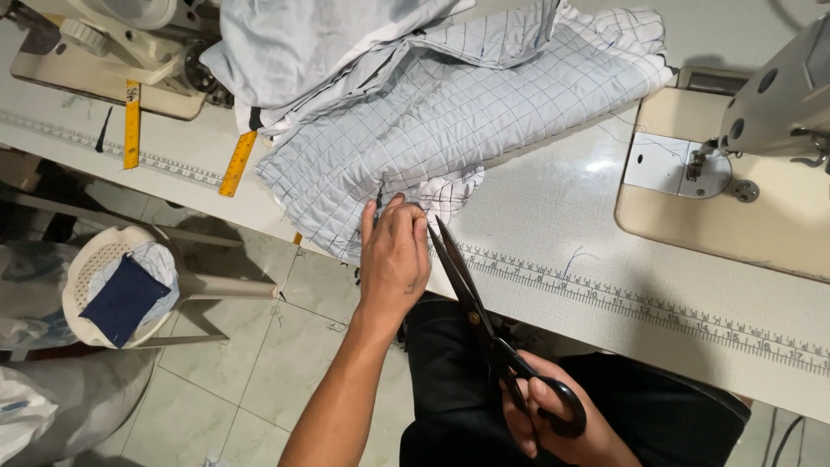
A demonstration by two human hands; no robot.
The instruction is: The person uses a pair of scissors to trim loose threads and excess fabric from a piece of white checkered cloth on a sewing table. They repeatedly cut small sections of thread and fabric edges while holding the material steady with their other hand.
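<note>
Fingers of the left hand point(394, 255) are laid nearly closed and pressed together on the near edge of a checked grey fabric stack point(450, 112), pinching a small fold there; fingers of the right hand point(553, 424) are curled shut through the loops of black scissors point(488, 333).

Largest first. White desk point(562, 216), spread beyond and to the right of both hands, with a printed ruler strip point(657, 307) run along its near edge just right of the left fingertips. The fabric stack is heaped beyond the left fingers and overhangs the desk edge under them. A sewing machine point(761, 130) stands well right of the fingers; a second machine point(112, 43) sits far left and beyond. A white perforated stool point(91, 259) with a dark blue cloth piece point(125, 298) is seen on the floor, well left of the left hand. Two yellow rulers point(238, 163) are laid left of the stack.

Scissors: blades nearly closed, tips set just beside the left fingertips at the fabric edge, handles drawn back toward the body.

Progress, as judged: fabric is gripped and blades are brought to the edge, but no cut line or severed piece can be made out. Whether the tips have entered the cloth cannot be told. Cutting appears at its start, with most left undone.
</note>
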